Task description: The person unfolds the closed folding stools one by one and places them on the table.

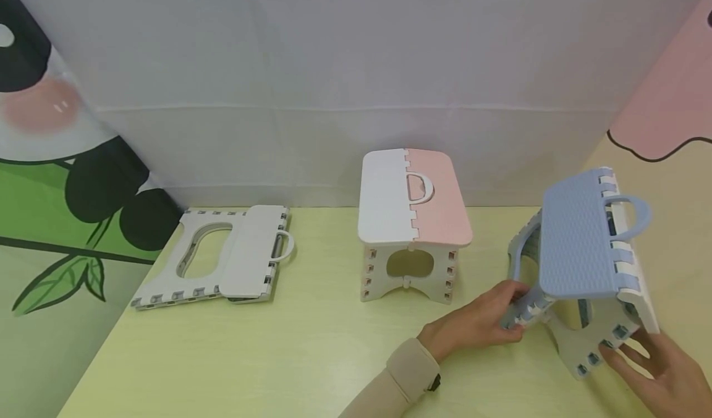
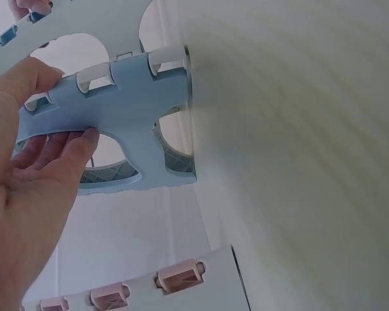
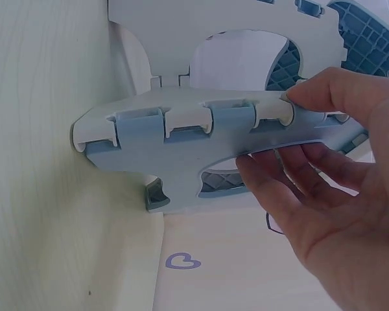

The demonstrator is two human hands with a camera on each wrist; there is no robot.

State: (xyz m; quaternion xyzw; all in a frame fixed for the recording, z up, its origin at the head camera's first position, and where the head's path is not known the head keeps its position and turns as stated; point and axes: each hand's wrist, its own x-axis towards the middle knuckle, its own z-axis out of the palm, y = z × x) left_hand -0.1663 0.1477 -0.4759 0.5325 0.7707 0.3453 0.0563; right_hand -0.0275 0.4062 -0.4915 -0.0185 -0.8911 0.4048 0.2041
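Right hand [image 1: 662,371] and left hand [image 1: 478,319]: fingers pinch the blue-and-white stool [image 1: 578,238] at its 5 and 8 o'clock panels; stool sits at the bench [image 1: 267,356] 4 o'clock side; a slipped pinch or uneven pull could fold it, nipping fingers; long axis runs roughly 12 to 6, handle [image 1: 643,216] toward 3; beyond, folded white stool [image 1: 250,251] at 8, pink-and-white stool [image 1: 384,201] near centre.

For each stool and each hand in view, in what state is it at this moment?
White stool: folded, lying flat.
Pink-and-white stool: unfolded, standing upright.
Blue-and-white stool: partly unfolded, tilted.
Left hand: gripping the blue-and-white stool.
Right hand: gripping the same stool's other side.
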